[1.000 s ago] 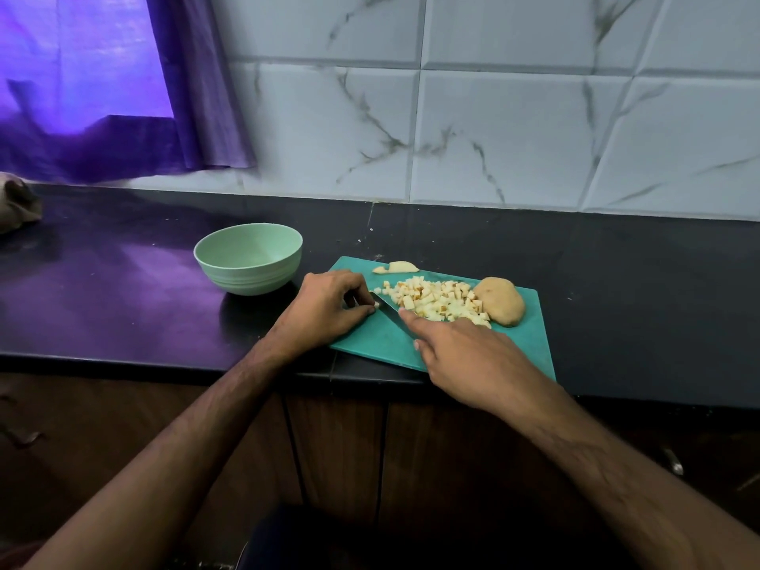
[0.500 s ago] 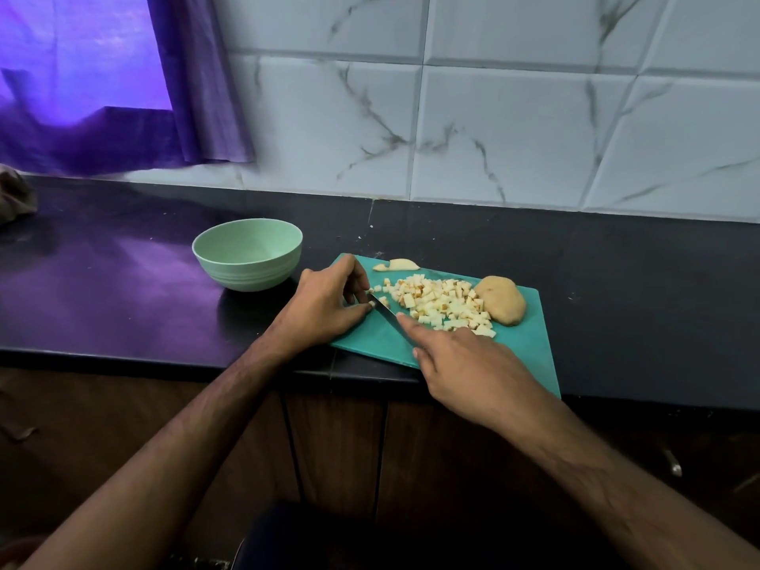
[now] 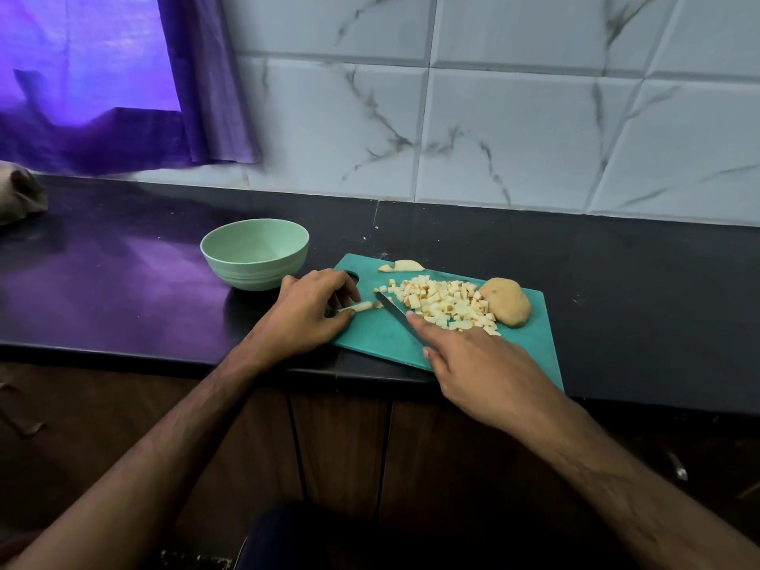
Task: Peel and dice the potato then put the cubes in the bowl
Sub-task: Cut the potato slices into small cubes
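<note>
The left hand (image 3: 306,312) has its grip closed narrowly on a thin potato strip (image 3: 357,308), pinning it flat on the cutting board (image 3: 378,335) with curled fingers. Just to the right of that grip, the knife (image 3: 397,312) tip rests near the strip's free end; the right hand (image 3: 481,364) holds the knife with its grip wrapped around the handle, forefinger stretched along the blade's back. Beyond the blade, past the right hand's fingertips, lies a heap of potato cubes (image 3: 442,304), and touching the heap's far right side sits a potato piece (image 3: 506,301) with its rounded side up. A peel scrap (image 3: 401,266) lies at the board's back edge. The bowl (image 3: 255,253) stands on the dark worktop (image 3: 123,281), just behind and left of the left hand.
</note>
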Available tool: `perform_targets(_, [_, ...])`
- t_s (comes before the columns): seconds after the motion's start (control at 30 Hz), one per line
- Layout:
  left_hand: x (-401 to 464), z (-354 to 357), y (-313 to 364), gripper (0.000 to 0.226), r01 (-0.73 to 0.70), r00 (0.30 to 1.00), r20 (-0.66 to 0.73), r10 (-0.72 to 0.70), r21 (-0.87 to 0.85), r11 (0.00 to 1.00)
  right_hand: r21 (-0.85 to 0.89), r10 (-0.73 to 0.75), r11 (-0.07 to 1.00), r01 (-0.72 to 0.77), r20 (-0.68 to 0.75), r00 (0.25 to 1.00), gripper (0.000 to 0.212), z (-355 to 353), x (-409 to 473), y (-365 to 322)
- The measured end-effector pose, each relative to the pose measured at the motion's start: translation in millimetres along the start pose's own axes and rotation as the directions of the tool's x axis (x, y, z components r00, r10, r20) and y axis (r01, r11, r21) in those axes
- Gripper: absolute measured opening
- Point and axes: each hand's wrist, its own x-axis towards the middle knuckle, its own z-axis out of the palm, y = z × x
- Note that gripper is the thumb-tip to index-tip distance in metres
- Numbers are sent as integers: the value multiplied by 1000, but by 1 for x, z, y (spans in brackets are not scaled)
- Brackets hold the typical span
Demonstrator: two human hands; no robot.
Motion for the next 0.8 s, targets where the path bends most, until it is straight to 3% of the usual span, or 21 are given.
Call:
perform_targets(0.2, [2,0,0,15,-20,1000,24,20,-14,1000,29,6,1000,-7,30,1000,52,2,7,3])
perform_targets(0.37, [4,2,-3,14,-44,999,11,44,-58,997,44,6,999,-4,-40,999,54,-7,7,5])
perform_targets(0.8, [6,4,-4,13,-90,996,22,91,-32,995,-51,-18,999,17,-26,1000,53,0,2,0])
